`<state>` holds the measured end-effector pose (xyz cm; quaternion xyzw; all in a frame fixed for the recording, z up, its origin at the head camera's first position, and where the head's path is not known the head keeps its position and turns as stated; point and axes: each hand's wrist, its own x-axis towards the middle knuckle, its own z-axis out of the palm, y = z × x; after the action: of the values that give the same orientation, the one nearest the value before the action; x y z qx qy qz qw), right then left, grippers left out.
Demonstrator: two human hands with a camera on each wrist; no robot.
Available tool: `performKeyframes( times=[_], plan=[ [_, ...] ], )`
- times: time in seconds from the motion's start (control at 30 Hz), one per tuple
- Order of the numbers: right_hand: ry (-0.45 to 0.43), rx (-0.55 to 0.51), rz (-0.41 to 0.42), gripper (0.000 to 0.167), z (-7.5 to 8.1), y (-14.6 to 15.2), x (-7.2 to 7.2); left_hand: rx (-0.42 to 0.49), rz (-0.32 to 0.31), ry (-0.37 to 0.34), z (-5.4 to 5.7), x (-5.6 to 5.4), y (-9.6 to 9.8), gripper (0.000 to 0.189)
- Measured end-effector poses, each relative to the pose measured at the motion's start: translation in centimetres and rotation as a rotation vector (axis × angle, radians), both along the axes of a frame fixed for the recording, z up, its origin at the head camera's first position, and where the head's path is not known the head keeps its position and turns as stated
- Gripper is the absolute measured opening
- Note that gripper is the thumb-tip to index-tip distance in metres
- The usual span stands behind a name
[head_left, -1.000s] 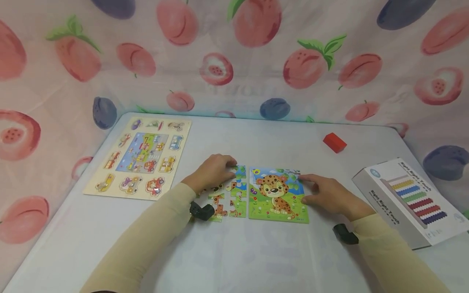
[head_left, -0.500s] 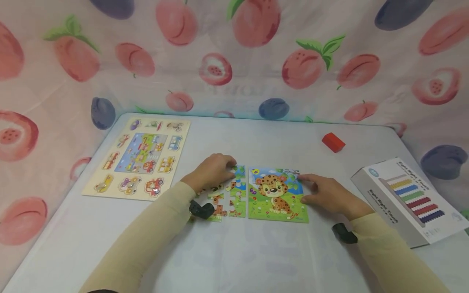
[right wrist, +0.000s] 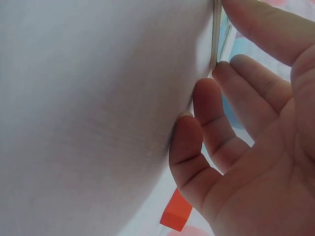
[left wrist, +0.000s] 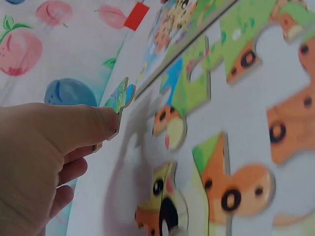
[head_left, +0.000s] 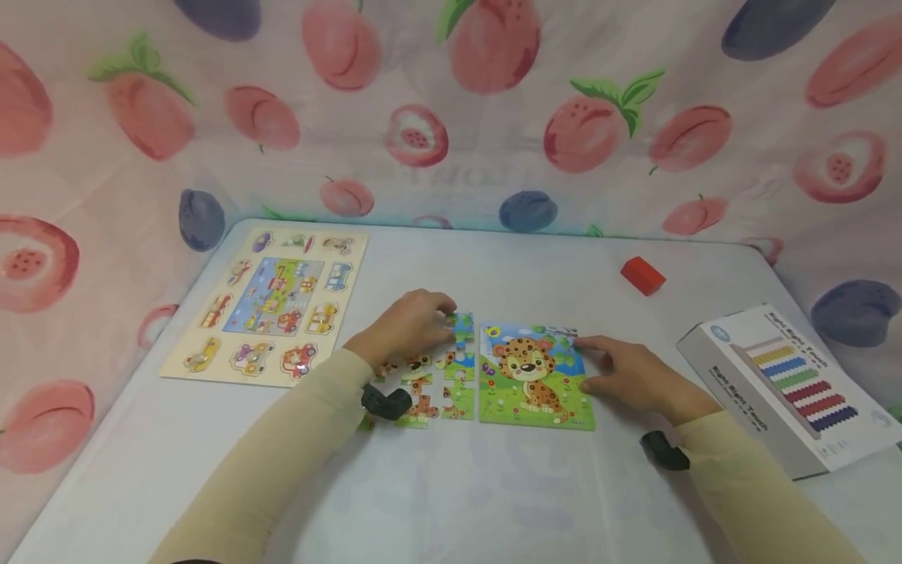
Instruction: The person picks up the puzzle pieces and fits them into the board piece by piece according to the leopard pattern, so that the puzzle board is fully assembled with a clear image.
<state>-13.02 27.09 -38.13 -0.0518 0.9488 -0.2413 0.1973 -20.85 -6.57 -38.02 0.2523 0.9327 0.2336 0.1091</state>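
My left hand pinches a green and blue jigsaw piece between thumb and fingers, tilted up off the table in the left wrist view. Below it lie several leopard jigsaw pieces, with gaps between some of them; the left hand and wrist hide part of the group. Just to their right lies a square leopard picture board, showing a spotted cub on grass. My right hand rests at that board's right edge, thumb and fingertips touching it, as the right wrist view shows from close by.
A wooden vehicle puzzle board lies at the left. On the right are a red block and a white box with colored strips pictured on it. A fruit-patterned cloth hangs behind the table.
My left hand has moved slightly up and away with the pinched jigsaw piece, which now stands apart from the piece below it. My right hand stays at the board's edge.
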Motion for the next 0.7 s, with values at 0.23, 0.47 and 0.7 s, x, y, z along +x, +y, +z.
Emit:
performKeyframes(
  times=[0.23, 0.47, 0.7],
  plan=[
    [0.009, -0.007, 0.009, 0.076, -0.1, 0.2, -0.1, 0.039, -0.012, -0.033, 0.4, 0.3, 2.0, 0.043],
    [0.003, -0.013, 0.006, 0.076, 0.0, 0.1, 0.0, 0.039, -0.052, -0.05, 0.3, 0.5, 4.4, 0.044],
    [0.005, -0.022, 0.004, 0.076, -0.1, 0.1, 0.0, 0.052, -0.106, -0.015, 0.0, 0.7, 6.4, 0.044]
  ],
)
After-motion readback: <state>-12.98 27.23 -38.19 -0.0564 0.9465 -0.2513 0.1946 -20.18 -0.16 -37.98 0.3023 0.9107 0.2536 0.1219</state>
